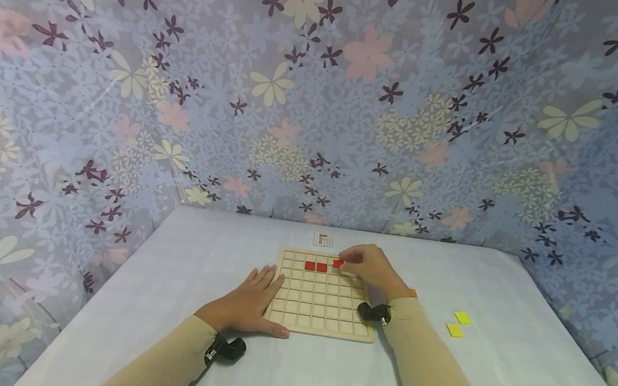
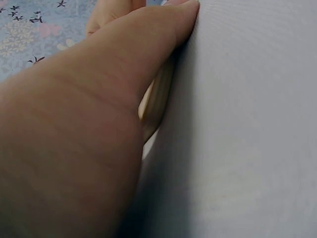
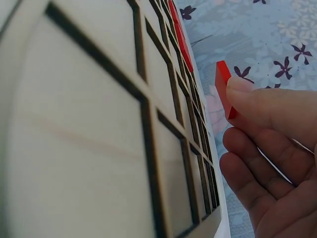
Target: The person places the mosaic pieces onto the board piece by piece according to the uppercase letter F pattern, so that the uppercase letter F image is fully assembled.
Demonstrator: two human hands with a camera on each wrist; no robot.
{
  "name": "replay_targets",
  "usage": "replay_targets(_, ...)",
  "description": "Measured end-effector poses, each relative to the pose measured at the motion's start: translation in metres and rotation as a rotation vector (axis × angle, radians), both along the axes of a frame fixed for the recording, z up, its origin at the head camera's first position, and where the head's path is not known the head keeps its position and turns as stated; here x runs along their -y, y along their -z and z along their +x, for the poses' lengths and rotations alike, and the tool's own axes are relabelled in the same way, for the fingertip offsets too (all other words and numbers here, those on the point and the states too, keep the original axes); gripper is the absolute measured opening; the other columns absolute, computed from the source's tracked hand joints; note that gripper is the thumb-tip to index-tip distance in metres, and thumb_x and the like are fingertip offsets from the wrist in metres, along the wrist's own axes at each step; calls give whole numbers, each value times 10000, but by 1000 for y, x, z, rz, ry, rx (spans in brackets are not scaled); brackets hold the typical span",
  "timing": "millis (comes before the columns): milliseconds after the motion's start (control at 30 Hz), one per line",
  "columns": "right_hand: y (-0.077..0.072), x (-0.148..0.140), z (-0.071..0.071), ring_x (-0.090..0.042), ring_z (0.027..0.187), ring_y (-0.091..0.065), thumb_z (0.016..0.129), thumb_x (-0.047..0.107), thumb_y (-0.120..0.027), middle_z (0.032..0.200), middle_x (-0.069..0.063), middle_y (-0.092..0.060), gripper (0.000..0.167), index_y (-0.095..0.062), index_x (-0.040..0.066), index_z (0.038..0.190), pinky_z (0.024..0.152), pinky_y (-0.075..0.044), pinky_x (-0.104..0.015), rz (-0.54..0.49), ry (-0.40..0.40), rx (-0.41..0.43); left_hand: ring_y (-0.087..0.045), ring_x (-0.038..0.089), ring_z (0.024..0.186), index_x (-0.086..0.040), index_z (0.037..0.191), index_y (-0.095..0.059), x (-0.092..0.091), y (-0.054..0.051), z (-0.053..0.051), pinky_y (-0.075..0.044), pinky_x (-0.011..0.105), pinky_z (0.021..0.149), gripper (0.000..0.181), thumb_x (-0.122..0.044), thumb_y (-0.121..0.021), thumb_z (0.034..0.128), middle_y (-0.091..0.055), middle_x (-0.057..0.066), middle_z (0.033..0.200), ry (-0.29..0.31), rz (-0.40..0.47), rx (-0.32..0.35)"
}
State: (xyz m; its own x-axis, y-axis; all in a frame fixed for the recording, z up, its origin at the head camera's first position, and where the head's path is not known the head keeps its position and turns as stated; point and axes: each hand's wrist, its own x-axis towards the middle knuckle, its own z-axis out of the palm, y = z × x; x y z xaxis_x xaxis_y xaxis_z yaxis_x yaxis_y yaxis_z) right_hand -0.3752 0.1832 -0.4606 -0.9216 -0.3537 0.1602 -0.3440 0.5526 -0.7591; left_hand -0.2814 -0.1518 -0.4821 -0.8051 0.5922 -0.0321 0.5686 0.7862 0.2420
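A pale wooden grid board (image 1: 318,332) lies on the table, with two red square tiles (image 1: 316,267) side by side in its upper rows. My right hand (image 1: 371,267) pinches another red tile (image 3: 224,89) between thumb and finger, above the board's far right part. In the right wrist view that tile is tilted and apart from the grid. At the board's left edge my left hand (image 1: 246,303) rests with straight, spread fingers, its thumb along the near edge. The left wrist view shows mostly the thumb (image 2: 148,44) against the board's side.
Two yellow tiles (image 1: 459,324) lie on the white-covered table (image 1: 181,267) to the right of the board. An orange piece (image 1: 413,293) is partly hidden behind the right wrist. A small printed grid card (image 1: 323,239) lies beyond the board. Floral curtains (image 1: 315,126) enclose the table.
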Motion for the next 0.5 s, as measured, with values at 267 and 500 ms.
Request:
replay_targets(267,3,6,-2,-211,981,-708,905,98,-854,1063,-34,-764,257,-805,37,1149,934,-549,-456,28,11,2,-46,385,1585,-13,1676,-192,-1,0,0,-51,541,1250,1331,-918,-592,785,-75,246,1722,-4,0,-1)
replay_targets(500,1,13,0,-207,979,-699,896,100,-863,1059,-15,-760,280,-801,31,1160,916,-554,-460,47,8,13,-47,394,1584,-16,1677,-190,0,-1,0,-53,544,1249,1328,-920,-587,788,-71,248,1721,-3,8,5)
